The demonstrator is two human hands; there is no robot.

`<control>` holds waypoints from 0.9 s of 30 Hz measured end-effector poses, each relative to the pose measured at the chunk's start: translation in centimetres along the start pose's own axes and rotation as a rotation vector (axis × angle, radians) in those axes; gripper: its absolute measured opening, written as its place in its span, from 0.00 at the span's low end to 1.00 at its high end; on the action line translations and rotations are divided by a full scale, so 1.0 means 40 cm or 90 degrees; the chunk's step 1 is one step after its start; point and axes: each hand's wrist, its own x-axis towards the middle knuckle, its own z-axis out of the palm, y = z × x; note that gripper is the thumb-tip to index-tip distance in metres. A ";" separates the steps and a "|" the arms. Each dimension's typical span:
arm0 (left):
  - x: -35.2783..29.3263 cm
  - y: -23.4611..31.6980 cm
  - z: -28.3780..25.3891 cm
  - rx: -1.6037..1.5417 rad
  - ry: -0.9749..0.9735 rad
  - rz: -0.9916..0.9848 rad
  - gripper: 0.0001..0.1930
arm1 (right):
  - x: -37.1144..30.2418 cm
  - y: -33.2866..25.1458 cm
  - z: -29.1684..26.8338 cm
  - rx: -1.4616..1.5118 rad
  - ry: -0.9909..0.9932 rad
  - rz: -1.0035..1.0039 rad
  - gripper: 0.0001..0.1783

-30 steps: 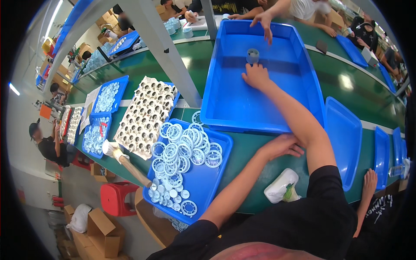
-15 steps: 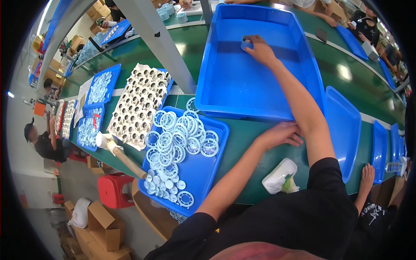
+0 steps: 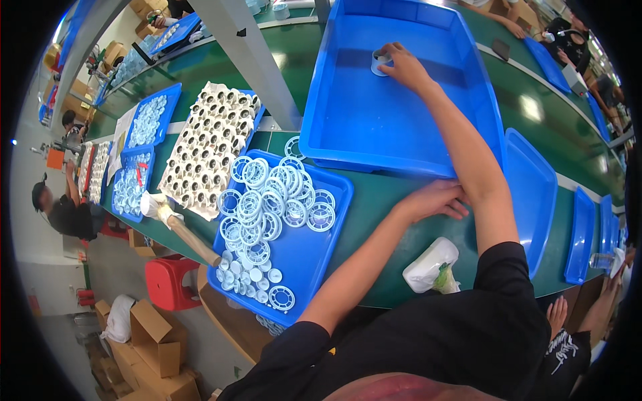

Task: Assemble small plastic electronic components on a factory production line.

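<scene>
Inside the big blue bin [image 3: 428,144], toward its far side, my right hand [image 3: 404,67] pinches the rim of a light-blue, short cylindrical part [image 3: 379,64]. The part appears to rest upright on the bin floor; its inside is partly hidden by my fingers. My left hand [image 3: 433,200] holds nothing, its fingers loosely apart, beside my right forearm just below the bin's near wall. To the left, a blue tray [image 3: 311,250] carries a heap of light-blue spoked rings [image 3: 271,200] and several small round caps [image 3: 249,275].
A carton tray of dark-centred round parts [image 3: 210,144] lies left. Nearby are a mallet-like tool with a wrapped head [image 3: 184,230], a white plastic-wrapped bundle [image 3: 431,265] and an empty blue tray [image 3: 531,200]. A grey post [image 3: 257,63] rises beside the bin. Co-workers sit around.
The light-blue part, tilted under my fingers before, now stands more upright with my right hand still on it. My left hand has barely moved. The view has shifted slightly.
</scene>
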 end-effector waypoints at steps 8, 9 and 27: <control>0.001 0.010 0.001 0.013 0.007 -0.003 0.20 | 0.005 -0.057 -0.025 0.017 0.007 0.019 0.25; 0.004 0.010 0.002 0.016 0.007 -0.007 0.20 | 0.008 -0.062 -0.027 0.025 0.052 -0.012 0.25; 0.005 -0.018 -0.019 -0.020 -0.002 -0.006 0.24 | -0.137 -0.440 -0.344 0.048 0.238 -0.367 0.23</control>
